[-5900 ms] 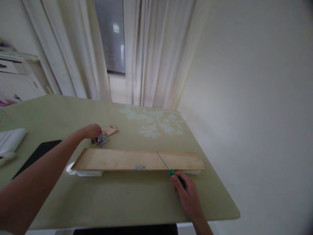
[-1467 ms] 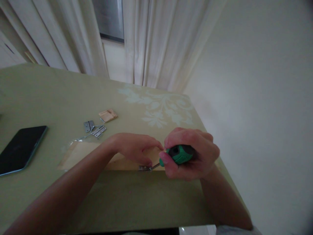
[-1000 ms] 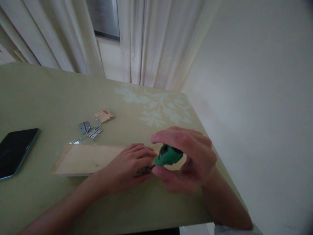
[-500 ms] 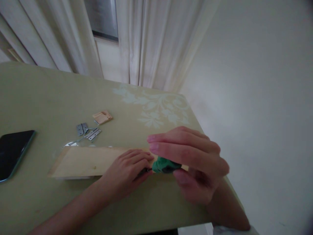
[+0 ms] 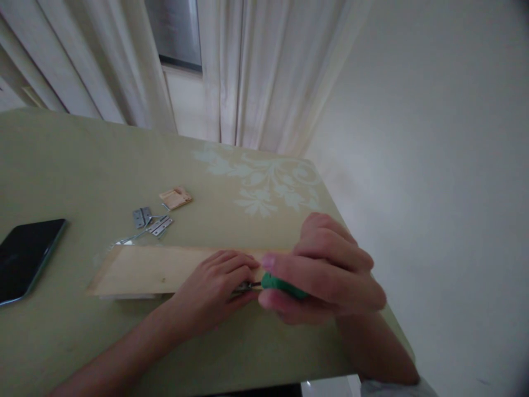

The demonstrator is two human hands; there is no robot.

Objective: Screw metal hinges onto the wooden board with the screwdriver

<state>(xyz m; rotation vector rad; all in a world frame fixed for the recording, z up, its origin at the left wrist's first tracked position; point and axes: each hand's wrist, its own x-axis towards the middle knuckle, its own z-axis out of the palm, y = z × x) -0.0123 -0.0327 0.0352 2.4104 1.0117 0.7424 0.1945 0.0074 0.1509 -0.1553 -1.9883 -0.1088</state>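
Note:
A pale wooden board (image 5: 140,267) lies lengthwise near the front of the table. My left hand (image 5: 219,284) is closed over its near edge, fingers on top and thumb below. Under those fingers a small metal piece (image 5: 242,288) shows, mostly covered; it looks like a hinge. My right hand (image 5: 330,270) grips the green handle of a screwdriver (image 5: 281,284) between thumb and fingers. The screwdriver's short shaft points left, at the metal piece beside my left fingertips. The contact of its tip is too small to make out.
Two metal hinges (image 5: 160,225) with several loose screws lie behind the board, beside a small square wooden piece (image 5: 176,197). A dark phone (image 5: 31,256) rests at the left. The table's right edge (image 5: 330,193) runs along a white wall; curtains (image 5: 264,71) hang behind.
The fingers of my right hand have closed from a loose, stretched pose around the screwdriver handle. My left hand stays on the board. The view has shifted slightly.

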